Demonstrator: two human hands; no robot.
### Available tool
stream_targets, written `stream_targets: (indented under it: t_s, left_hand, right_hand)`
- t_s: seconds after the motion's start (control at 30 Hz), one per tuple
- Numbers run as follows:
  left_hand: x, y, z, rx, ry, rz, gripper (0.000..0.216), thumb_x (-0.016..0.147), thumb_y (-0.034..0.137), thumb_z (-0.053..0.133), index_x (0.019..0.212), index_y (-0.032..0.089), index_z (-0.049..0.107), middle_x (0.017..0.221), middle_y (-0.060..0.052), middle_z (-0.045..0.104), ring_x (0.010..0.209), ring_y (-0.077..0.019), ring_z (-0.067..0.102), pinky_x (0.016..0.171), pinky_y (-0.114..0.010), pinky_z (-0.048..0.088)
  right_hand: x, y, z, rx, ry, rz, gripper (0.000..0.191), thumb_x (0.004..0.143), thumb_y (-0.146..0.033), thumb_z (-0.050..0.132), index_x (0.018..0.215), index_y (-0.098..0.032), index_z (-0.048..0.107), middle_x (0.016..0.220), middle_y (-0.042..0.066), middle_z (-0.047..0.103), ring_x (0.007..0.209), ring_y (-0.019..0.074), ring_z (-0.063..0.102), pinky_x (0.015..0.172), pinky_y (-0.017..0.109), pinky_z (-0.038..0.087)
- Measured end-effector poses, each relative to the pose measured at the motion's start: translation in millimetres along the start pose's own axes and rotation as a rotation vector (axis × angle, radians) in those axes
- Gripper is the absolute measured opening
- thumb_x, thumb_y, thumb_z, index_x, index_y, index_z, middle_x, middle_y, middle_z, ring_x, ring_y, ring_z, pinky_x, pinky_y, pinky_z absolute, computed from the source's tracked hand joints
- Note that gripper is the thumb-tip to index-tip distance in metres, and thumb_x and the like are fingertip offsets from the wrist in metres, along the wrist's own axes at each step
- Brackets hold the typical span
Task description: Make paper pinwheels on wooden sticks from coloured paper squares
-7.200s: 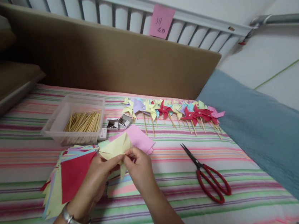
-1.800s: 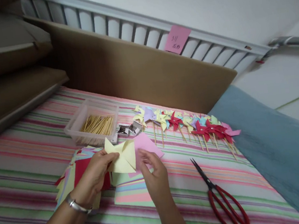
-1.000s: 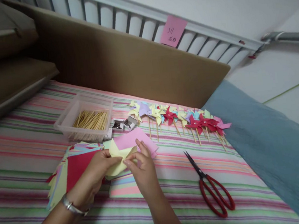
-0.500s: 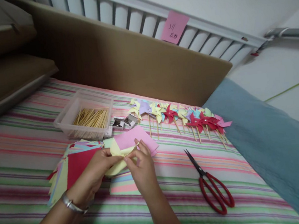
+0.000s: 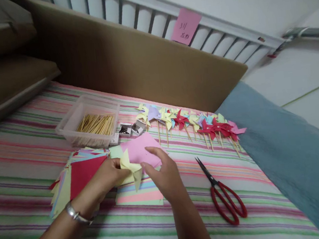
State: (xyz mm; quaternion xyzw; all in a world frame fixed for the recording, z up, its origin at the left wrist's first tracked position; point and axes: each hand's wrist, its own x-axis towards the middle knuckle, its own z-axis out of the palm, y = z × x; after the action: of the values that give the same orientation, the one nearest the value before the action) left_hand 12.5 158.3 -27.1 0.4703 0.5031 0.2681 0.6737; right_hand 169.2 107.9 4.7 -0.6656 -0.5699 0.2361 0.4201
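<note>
My left hand (image 5: pixel 112 173) pinches a pale yellow paper pinwheel (image 5: pixel 131 168), its blades folded in toward the middle. Just right of it is my right hand (image 5: pixel 162 173), thumb and fingers apart, with nothing visible between them. Under and behind the hands lie pink paper squares (image 5: pixel 145 146). Beside my left wrist a fanned stack of coloured paper (image 5: pixel 82 174) has a red sheet on top. Nearer to me, more striped-looking paper sheets (image 5: pixel 139 196) lie partly beneath the pinwheel.
Red-handled scissors (image 5: pixel 221 193) lie at the right, blades slightly parted. A clear plastic box (image 5: pixel 65 126) holds thin wooden sticks (image 5: pixel 98 124). Two small boxes of dark pins (image 5: pixel 131 128) sit beside it. Finished pinwheels (image 5: pixel 181 120) line the back, before a brown board (image 5: pixel 141 64).
My right hand has let go of the yellow paper and moved right, its fingers spreading. The yellow blades, held by both hands before, now show as a pinwheel in my left hand.
</note>
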Motion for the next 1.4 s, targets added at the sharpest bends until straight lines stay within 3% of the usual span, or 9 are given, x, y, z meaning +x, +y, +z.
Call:
stream_targets:
  t_s: [0.1, 0.17, 0.37, 0.53, 0.7, 0.77, 0.9, 1.1, 1.4]
  left_hand:
    - [-3, 1, 9, 0.017, -0.085, -0.007, 0.014, 0.050, 0.018, 0.066, 0.062, 0.011, 0.066, 0.049, 0.003, 0.059, 0.043, -0.0085, 0.041, 0.046, -0.021, 0.025]
    - [-4, 2, 14, 0.006, -0.116, -0.002, 0.013, 0.049, 0.015, 0.066, 0.061, 0.011, 0.066, 0.050, 0.003, 0.060, 0.046, -0.0092, 0.044, 0.047, -0.021, 0.028]
    - [1, -5, 19, -0.002, -0.162, 0.073, 0.012, 0.053, 0.014, 0.065, 0.065, 0.013, 0.066, 0.054, 0.004, 0.061, 0.048, -0.0104, 0.048, 0.051, -0.022, 0.035]
    - [1, -4, 17, -0.043, -0.142, 0.105, 0.019, 0.051, 0.013, 0.070, 0.067, 0.016, 0.061, 0.058, 0.003, 0.062, 0.054, -0.0136, 0.055, 0.054, -0.023, 0.038]
    - [-5, 6, 13, -0.239, 0.060, 0.105, 0.044, 0.055, 0.027, 0.078, 0.094, 0.018, 0.061, 0.070, 0.001, 0.066, 0.066, -0.0174, 0.063, 0.063, -0.027, 0.045]
    - [-9, 6, 14, -0.345, 0.065, 0.073, 0.041, 0.063, 0.034, 0.075, 0.099, 0.019, 0.062, 0.081, -0.002, 0.069, 0.076, -0.0188, 0.065, 0.070, -0.029, 0.047]
    - [-13, 1, 24, -0.489, -0.054, 0.020, 0.030, 0.063, 0.030, 0.077, 0.088, 0.016, 0.068, 0.082, -0.004, 0.072, 0.076, -0.0165, 0.065, 0.071, -0.026, 0.048]
    - [-8, -9, 33, -0.577, 0.031, 0.012, 0.024, 0.057, 0.025, 0.080, 0.077, 0.013, 0.072, 0.063, -0.003, 0.071, 0.062, -0.0148, 0.064, 0.061, -0.022, 0.047]
    - [-7, -6, 25, -0.519, 0.104, -0.007, 0.018, 0.055, 0.025, 0.078, 0.062, 0.014, 0.066, 0.056, -0.001, 0.067, 0.052, -0.0136, 0.059, 0.054, -0.023, 0.044]
  right_hand:
    - [-4, -6, -4, -0.011, -0.232, -0.013, 0.041, 0.070, -0.012, 0.061, 0.110, -0.022, 0.063, 0.100, 0.004, 0.068, 0.096, 0.0207, 0.062, 0.088, 0.033, 0.046]
    - [-7, -5, -3, -0.018, -0.307, -0.005, 0.047, 0.070, -0.008, 0.057, 0.114, -0.025, 0.061, 0.092, 0.002, 0.067, 0.086, 0.0189, 0.063, 0.079, 0.030, 0.049]
    - [-9, 10, 1, -0.032, -0.294, 0.031, 0.061, 0.069, -0.007, 0.056, 0.125, -0.030, 0.052, 0.081, -0.001, 0.062, 0.072, 0.0161, 0.059, 0.064, 0.025, 0.047]
    - [-4, 16, 4, 0.137, -0.309, 0.085, 0.065, 0.068, -0.007, 0.056, 0.129, -0.028, 0.049, 0.071, -0.004, 0.057, 0.063, 0.0127, 0.056, 0.058, 0.022, 0.045]
    - [5, 19, 10, 0.439, -0.175, 0.261, 0.067, 0.065, -0.012, 0.058, 0.130, -0.021, 0.045, 0.066, -0.006, 0.058, 0.057, 0.0130, 0.056, 0.051, 0.021, 0.043]
    - [8, 19, 14, 0.553, -0.071, 0.336, 0.067, 0.064, -0.014, 0.060, 0.129, -0.020, 0.044, 0.067, -0.005, 0.061, 0.055, 0.0133, 0.056, 0.049, 0.021, 0.042]
    - [5, 16, 27, 0.680, 0.063, 0.362, 0.064, 0.064, -0.017, 0.061, 0.126, -0.020, 0.045, 0.074, -0.003, 0.065, 0.058, 0.0140, 0.059, 0.052, 0.022, 0.044]
    - [-3, 8, 43, 0.733, 0.151, 0.341, 0.057, 0.065, -0.016, 0.062, 0.121, -0.018, 0.049, 0.070, -0.005, 0.062, 0.064, 0.0138, 0.059, 0.057, 0.022, 0.045]
    - [-4, 9, 47, 0.835, 0.071, 0.407, 0.056, 0.065, -0.017, 0.065, 0.118, -0.018, 0.050, 0.074, -0.003, 0.065, 0.062, 0.0127, 0.058, 0.056, 0.022, 0.044]
